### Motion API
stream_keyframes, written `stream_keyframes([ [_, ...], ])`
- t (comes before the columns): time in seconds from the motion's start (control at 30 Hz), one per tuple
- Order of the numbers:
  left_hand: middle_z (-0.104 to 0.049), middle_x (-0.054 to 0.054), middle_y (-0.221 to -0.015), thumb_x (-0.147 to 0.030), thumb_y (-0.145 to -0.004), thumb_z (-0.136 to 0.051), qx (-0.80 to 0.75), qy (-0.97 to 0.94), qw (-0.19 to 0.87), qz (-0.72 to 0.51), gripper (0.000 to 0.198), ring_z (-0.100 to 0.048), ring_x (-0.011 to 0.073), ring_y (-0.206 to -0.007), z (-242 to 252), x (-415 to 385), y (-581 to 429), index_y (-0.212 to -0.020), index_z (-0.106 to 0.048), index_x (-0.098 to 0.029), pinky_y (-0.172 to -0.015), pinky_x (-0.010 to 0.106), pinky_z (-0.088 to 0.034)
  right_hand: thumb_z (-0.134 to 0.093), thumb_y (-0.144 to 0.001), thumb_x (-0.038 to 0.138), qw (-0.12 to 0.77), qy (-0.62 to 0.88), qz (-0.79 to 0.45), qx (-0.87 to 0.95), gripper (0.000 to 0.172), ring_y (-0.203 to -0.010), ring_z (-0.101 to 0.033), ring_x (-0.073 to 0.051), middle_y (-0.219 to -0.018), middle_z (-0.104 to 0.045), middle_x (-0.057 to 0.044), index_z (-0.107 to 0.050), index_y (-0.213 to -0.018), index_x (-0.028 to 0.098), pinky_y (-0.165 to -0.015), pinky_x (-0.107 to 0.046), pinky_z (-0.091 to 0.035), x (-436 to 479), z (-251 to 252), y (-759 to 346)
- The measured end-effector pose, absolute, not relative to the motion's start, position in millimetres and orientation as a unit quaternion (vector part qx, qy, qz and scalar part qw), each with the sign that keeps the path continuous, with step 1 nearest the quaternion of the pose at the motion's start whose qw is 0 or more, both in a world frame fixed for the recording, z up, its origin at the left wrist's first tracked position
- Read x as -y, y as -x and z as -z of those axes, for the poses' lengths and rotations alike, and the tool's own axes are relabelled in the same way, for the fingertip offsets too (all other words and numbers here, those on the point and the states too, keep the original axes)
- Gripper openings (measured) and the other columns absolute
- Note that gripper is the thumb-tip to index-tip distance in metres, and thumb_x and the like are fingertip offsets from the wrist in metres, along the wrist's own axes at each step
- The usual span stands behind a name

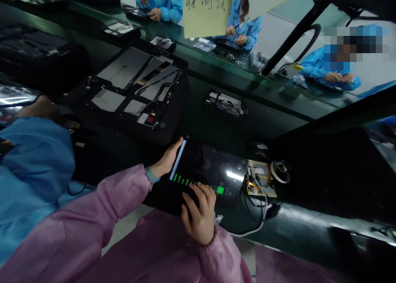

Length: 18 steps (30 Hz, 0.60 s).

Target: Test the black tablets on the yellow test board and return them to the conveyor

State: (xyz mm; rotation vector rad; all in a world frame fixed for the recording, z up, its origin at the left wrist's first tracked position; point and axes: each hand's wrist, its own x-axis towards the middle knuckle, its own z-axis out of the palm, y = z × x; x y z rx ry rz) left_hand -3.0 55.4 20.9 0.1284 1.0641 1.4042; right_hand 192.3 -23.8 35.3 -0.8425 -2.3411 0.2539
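Note:
A dark touchscreen panel [213, 159] lies lit on the bench before me, with a pale blue strip down its left side and green marks along its near edge. My left hand [167, 159] grips the panel's left edge, thumb on top; the fingers beneath are hidden. Over the near edge, my right hand [201, 213] has its fingers apart, fingertips at the row of green marks; whether they touch the glass I cannot tell. Beyond the panel's right end sits a small circuit board [260, 178], with an orange flat cable [256, 187] and thin wires beside it.
A stack of opened tablet housings [123, 89] stands at the back left, and a small part assembly [227, 103] lies behind the panel. A blue sleeve [37, 151] is close on my left. A handwritten yellow sign [207, 10] hangs ahead; people in blue work across the bench.

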Motion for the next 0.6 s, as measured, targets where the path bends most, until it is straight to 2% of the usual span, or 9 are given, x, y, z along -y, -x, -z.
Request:
stream_keyframes([
  [0.17,-0.073,0.01,-0.093,-0.057,-0.073,-0.067,-0.465,-0.067,0.644,-0.604,0.049,-0.067,0.027,-0.097,-24,-55,2,-0.096,-0.069,-0.013,-0.087,0.035,-0.051,-0.051,-0.086,0.02,0.302,0.347,-0.096,0.883,0.031,-0.122,-0.044,-0.03,-0.125,-0.056,-0.008,-0.06,-0.116,0.025,-0.098,-0.054,-0.039,22,-32,-190],
  [0.4,-0.074,0.01,-0.091,-0.057,-0.073,-0.066,-0.448,-0.06,0.662,-0.598,0.049,-0.067,0.0274,-0.097,-25,-55,2,-0.095,-0.069,-0.013,-0.088,0.036,-0.049,-0.052,-0.086,0.019,0.273,0.374,-0.094,0.882,0.034,-0.126,-0.039,-0.032,-0.132,-0.052,-0.01,-0.059,-0.12,0.023,-0.101,-0.056,-0.035,18,-31,-191],
  [0.6,-0.073,0.008,-0.084,-0.058,-0.07,-0.068,-0.437,-0.087,0.659,-0.606,0.049,-0.068,0.0256,-0.088,-25,-55,2,-0.089,-0.069,-0.013,-0.087,0.036,-0.047,-0.051,-0.087,0.017,0.323,0.387,-0.104,0.858,0.035,-0.123,-0.042,-0.029,-0.129,-0.053,-0.008,-0.058,-0.12,0.024,-0.099,-0.052,-0.039,-12,-61,-200],
])
